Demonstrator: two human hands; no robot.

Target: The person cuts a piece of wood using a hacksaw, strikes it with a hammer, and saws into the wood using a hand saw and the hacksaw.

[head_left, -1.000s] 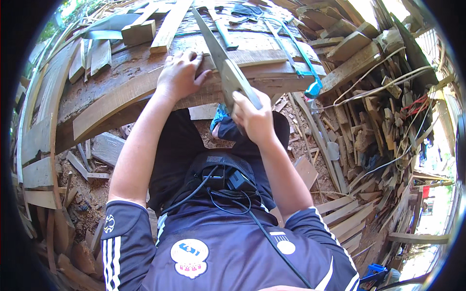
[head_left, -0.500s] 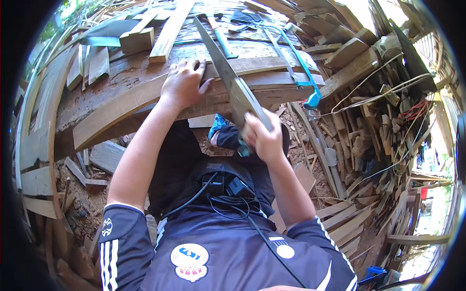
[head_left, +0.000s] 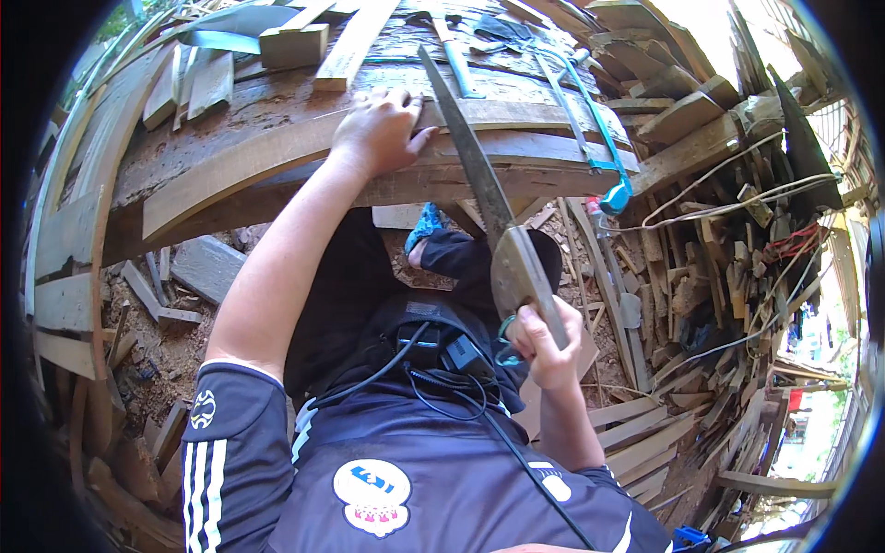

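A handsaw (head_left: 472,152) slants across the middle, its long dark blade tapering toward the far side. My right hand (head_left: 551,348) is closed round its wooden handle, close to my body. The blade crosses in front of a long light-brown wooden plank (head_left: 244,166) lying along the near edge of the workbench; whether it touches the wood I cannot tell. My left hand (head_left: 380,136) presses down on that plank, just left of the blade, with fingers curled over its far side and the thumb apart.
On the timber workbench (head_left: 277,101) lie a hammer (head_left: 455,60) with a blue handle, a teal hacksaw (head_left: 604,138) and a wood block (head_left: 295,46). Scrap wood (head_left: 691,276) is heaped on the right. Offcuts (head_left: 207,267) lie on the sawdust-covered ground.
My right hand has drawn the handsaw back toward my body and to the right. My left hand stays on the plank. The whole view has shifted slightly.
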